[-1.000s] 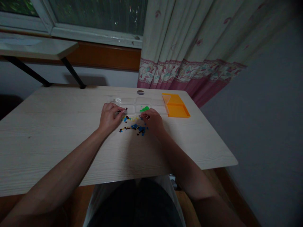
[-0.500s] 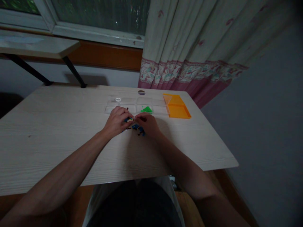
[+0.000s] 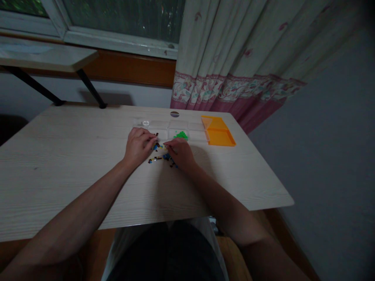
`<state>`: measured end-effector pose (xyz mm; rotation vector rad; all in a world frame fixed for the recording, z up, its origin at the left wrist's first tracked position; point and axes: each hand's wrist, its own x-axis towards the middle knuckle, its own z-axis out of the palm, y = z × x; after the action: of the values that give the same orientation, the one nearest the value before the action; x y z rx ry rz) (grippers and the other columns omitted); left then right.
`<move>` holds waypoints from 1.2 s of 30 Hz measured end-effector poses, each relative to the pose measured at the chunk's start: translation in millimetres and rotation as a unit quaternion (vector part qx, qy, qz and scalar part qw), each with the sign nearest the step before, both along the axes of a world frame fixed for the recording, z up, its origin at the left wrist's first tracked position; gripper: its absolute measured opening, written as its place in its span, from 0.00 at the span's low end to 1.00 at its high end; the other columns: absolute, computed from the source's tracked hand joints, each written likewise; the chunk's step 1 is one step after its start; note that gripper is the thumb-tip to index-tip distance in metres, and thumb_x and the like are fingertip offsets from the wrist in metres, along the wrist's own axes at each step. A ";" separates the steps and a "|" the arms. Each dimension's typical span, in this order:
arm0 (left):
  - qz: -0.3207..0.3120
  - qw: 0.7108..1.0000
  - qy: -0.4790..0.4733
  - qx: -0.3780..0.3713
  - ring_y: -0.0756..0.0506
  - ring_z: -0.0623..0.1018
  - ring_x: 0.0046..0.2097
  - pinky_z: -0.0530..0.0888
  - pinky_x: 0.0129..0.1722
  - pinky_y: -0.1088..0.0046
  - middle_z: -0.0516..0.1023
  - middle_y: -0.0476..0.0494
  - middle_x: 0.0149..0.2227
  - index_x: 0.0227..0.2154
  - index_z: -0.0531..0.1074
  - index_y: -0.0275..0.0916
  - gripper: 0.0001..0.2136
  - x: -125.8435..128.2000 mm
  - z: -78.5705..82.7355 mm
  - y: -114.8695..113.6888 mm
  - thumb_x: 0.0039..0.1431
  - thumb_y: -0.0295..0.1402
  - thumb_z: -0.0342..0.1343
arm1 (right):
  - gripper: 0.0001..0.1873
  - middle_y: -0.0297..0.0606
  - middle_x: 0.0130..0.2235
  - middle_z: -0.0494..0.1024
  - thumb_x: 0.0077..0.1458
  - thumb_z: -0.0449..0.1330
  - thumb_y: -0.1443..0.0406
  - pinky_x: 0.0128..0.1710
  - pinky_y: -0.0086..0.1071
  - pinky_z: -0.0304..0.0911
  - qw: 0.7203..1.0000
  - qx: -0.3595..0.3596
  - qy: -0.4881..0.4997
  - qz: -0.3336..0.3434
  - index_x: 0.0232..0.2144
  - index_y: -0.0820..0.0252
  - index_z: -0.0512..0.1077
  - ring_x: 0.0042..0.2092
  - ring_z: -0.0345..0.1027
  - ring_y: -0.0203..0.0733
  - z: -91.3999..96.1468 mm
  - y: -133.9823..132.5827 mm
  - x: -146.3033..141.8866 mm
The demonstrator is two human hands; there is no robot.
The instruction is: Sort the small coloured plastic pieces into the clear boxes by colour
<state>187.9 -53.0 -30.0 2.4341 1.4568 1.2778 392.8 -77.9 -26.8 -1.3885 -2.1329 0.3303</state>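
Observation:
My left hand (image 3: 138, 146) is over the left side of a loose scatter of small toy bricks (image 3: 166, 157), blue, brown, yellow and clear. Its thumb and fingertips are drawn together; anything between them is too small to make out. A few blue and yellow bricks lie just under its fingertips. On the right of the pile, my right hand (image 3: 182, 153) pinches with thumb and forefinger beside some pale yellow pieces. What it holds is hidden. Behind both hands, green bricks (image 3: 181, 135) lie heaped in one compartment of a clear plastic tray (image 3: 160, 125).
Two orange trays (image 3: 222, 137) adjoin the clear tray's right end. Behind it lies a small dark oval (image 3: 174, 114). A raised shelf (image 3: 52, 58) on black legs stands at the back left. The table (image 3: 252, 179) ends near a wall on the right.
My hands have drawn apart. The left moved left, away from the right, uncovering more of the bricks beneath. My right hand has shifted only slightly.

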 end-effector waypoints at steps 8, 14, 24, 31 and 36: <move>0.057 0.997 -0.042 0.005 0.39 0.72 0.45 0.68 0.50 0.56 0.74 0.42 0.36 0.35 0.78 0.41 0.10 -3.9 -5.7 7.6 0.65 0.39 0.55 | 0.19 0.42 0.58 0.71 0.65 0.54 0.63 0.60 0.43 0.50 0.993 0.048 -0.111 0.019 0.56 0.52 0.73 0.59 0.57 0.50 -5.2 -5.0 -10.0; 0.053 0.997 -0.049 -0.005 0.39 0.71 0.45 0.68 0.51 0.55 0.73 0.41 0.36 0.35 0.78 0.40 0.10 -2.4 -5.4 6.5 0.65 0.39 0.54 | 0.18 0.42 0.59 0.70 0.62 0.55 0.67 0.59 0.44 0.50 0.989 0.054 -0.130 0.035 0.53 0.53 0.76 0.59 0.56 0.51 -2.7 -5.3 -9.1; 0.052 0.998 -0.042 0.005 0.39 0.72 0.45 0.69 0.50 0.56 0.74 0.42 0.37 0.35 0.78 0.41 0.10 -1.9 -6.6 6.9 0.65 0.39 0.55 | 0.16 0.43 0.50 0.74 0.62 0.59 0.57 0.55 0.43 0.54 0.993 0.046 -0.108 0.005 0.49 0.55 0.78 0.53 0.61 0.50 0.4 -3.1 -6.5; 0.053 0.998 -0.042 0.003 0.39 0.72 0.44 0.69 0.50 0.56 0.74 0.42 0.36 0.34 0.78 0.41 0.10 -1.1 -4.4 5.8 0.65 0.39 0.54 | 0.12 0.41 0.51 0.75 0.63 0.59 0.62 0.54 0.41 0.54 0.993 0.023 -0.116 0.015 0.45 0.54 0.80 0.53 0.61 0.48 0.5 -0.4 -9.1; 0.049 0.998 -0.037 0.001 0.39 0.72 0.45 0.69 0.50 0.56 0.75 0.42 0.36 0.35 0.78 0.41 0.10 -1.6 -6.1 6.5 0.64 0.40 0.54 | 0.09 0.40 0.47 0.77 0.61 0.61 0.64 0.52 0.41 0.55 0.994 0.023 -0.109 0.014 0.41 0.55 0.81 0.51 0.63 0.47 1.9 1.4 -7.3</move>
<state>186.3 -46.5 -36.2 2.3166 1.5732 1.3725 385.5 -76.6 -25.0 -1.4262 -2.3217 0.1444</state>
